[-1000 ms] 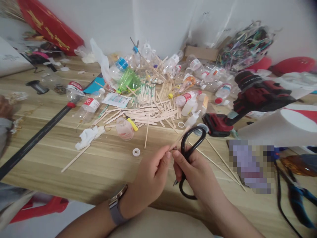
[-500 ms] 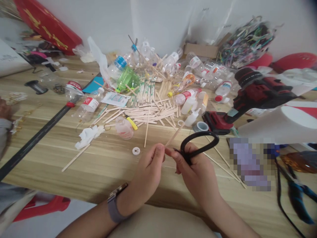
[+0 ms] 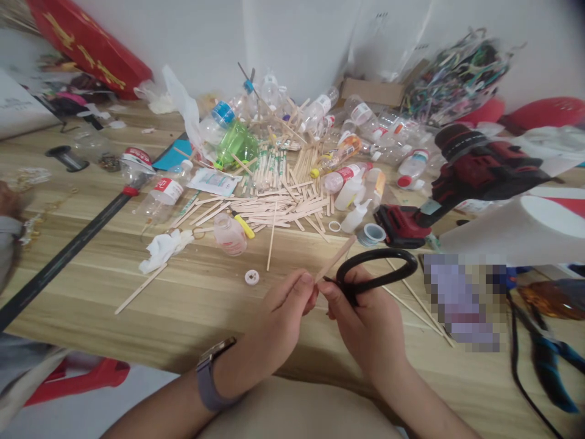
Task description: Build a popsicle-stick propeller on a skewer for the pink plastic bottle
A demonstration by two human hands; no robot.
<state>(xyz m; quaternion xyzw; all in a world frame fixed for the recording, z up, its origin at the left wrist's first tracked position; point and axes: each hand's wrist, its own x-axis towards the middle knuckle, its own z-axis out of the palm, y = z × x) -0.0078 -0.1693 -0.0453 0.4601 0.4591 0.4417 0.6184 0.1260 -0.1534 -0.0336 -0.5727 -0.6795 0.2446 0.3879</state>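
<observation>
Between the fingers of my left hand (image 3: 281, 314) is a flat wooden craft stick (image 3: 336, 257), slanting up to the right. My right hand (image 3: 372, 323) is closed around black-handled scissors (image 3: 379, 268); one big loop stands out above the fingers, and the blades are mostly hidden by my hands. The fingertips of both hands nearly meet at the stick's lower end. Beyond them lies a pile of loose craft sticks (image 3: 278, 210). A small white round cap (image 3: 251, 277) rests on the table left of my hands.
Plastic bottles (image 3: 361, 113) crowd the back of the table. A red and black power drill (image 3: 475, 171) stands at right, with pliers (image 3: 548, 360) nearer me. A long dark tube (image 3: 68, 256) crosses the left side. Another person's hand (image 3: 8, 200) shows at the far left.
Both hands have shifted slightly to the right with the craft stick and scissors. The stick now shows its flat face more, and the scissors' loop has swung a little right and down.
</observation>
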